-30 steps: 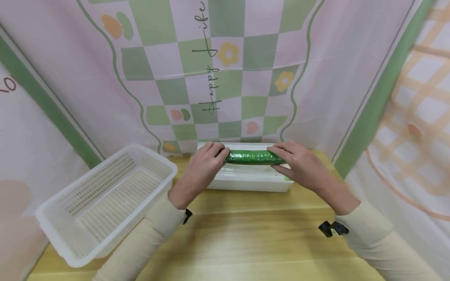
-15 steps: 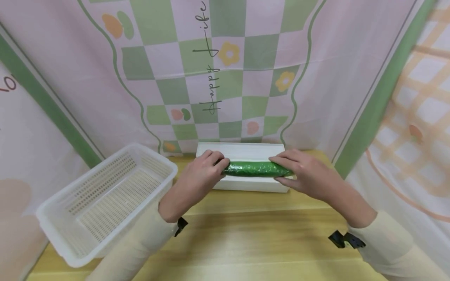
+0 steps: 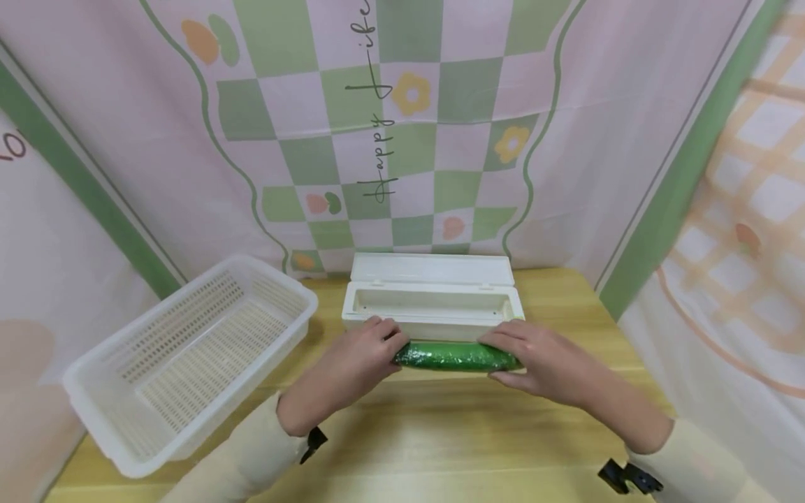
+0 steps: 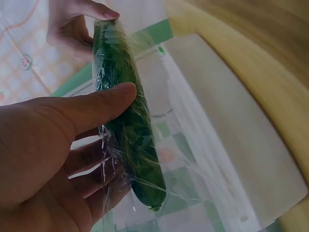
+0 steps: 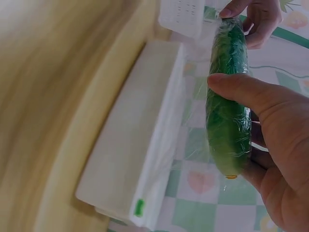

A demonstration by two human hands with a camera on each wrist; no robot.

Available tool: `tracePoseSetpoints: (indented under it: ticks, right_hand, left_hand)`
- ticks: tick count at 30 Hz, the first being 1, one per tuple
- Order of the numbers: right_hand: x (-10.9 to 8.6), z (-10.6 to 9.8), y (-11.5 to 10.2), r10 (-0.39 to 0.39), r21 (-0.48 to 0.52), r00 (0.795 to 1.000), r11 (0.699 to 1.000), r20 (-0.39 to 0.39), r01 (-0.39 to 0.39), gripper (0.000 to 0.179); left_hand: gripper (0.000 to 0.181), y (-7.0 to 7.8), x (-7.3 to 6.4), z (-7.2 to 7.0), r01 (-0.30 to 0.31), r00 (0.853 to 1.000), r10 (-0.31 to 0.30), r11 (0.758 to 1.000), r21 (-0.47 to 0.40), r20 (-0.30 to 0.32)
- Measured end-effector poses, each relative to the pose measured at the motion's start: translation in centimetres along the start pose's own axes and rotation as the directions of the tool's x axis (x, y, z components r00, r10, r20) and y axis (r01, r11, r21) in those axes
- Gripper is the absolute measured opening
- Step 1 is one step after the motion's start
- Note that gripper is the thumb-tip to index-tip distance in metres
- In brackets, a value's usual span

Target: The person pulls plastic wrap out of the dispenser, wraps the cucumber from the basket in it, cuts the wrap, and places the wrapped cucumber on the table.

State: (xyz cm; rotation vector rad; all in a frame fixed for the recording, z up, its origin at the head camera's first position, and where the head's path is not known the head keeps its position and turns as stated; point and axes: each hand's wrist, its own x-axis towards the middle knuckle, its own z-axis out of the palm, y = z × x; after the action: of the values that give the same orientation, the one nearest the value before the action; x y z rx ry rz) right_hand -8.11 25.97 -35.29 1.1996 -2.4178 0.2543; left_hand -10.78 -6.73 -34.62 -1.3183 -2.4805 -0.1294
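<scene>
A green cucumber (image 3: 454, 355) is held level between my two hands, wrapped in clear plastic film that shows wrinkled and shiny in both wrist views. My left hand (image 3: 352, 363) grips its left end, the thumb (image 4: 108, 104) lying across the near side and the fingers behind. At the other end, my right hand (image 3: 553, 360) pinches it between thumb (image 5: 241, 92) and fingers. Loose film trails off the cucumber in the left wrist view. Just beyond it in the head view stands a long white box (image 3: 434, 328) with its lid (image 3: 434, 269) up, a hollow trough inside.
A white slotted plastic basket (image 3: 286, 297) stands at the left of the wooden table (image 3: 402, 447). Behind the table hangs a checked curtain (image 3: 415, 154) with flowers and lettering. More patterned cloth (image 3: 748, 230) hangs at the right side.
Both hands have brought the cucumber toward the body, from over the white box to in front of it. The box's open trough now shows. The basket has not moved.
</scene>
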Motion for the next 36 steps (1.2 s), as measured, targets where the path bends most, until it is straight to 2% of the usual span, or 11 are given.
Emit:
tracePoseSetpoints:
  ticks: [4,8,12,18,24,29,32,36]
  right_hand:
    - [-0.9,1.0,-0.8,0.057,0.013,0.996,0.998,0.069,-0.058,0.058]
    - [-1.5,2.1,-1.2,0.093,0.029,0.988,0.995,0.125,-0.097,0.054]
    - [-2.0,3.2,-1.4,0.111,0.041,0.984,0.992,0.139,-0.118,0.052]
    - [-2.8,5.2,-1.7,0.166,0.065,0.968,0.981,0.186,-0.18,0.05]
    - [-3.2,6.6,-1.6,0.195,0.057,0.955,0.975,0.225,-0.213,0.05]
    - [-3.4,7.6,-1.4,0.198,0.042,0.954,0.976,0.227,-0.213,0.051]
    - [-3.4,8.0,-1.3,0.212,0.035,0.95,0.973,0.231,-0.226,0.05]
    - [-3.4,8.5,-1.2,0.245,0.029,0.935,0.965,0.257,-0.261,0.05]
  left_hand:
    - [0.032,0.3,-0.6,1.2,0.002,0.999,-0.001,0.999,-0.035,0.035]
    - [0.031,0.5,-1.1,2.5,-0.013,0.999,0.015,0.998,-0.069,0.028]
    - [0.033,0.6,-1.5,4.0,-0.027,0.999,0.028,0.997,-0.07,0.016]
    - [0.032,0.7,-1.9,6.0,-0.006,0.999,0.009,0.998,-0.069,0.038]
    - [0.031,0.6,-2.1,7.6,0.048,0.993,-0.037,0.994,-0.095,0.112]
    - [0.033,0.4,-2.1,8.6,0.09,0.983,-0.07,0.99,-0.112,0.173]
    - [0.035,0.3,-2.0,9.2,0.102,0.978,-0.079,0.988,-0.115,0.195]
    - [0.038,0.1,-1.9,9.7,0.113,0.972,-0.087,0.987,-0.111,0.216]
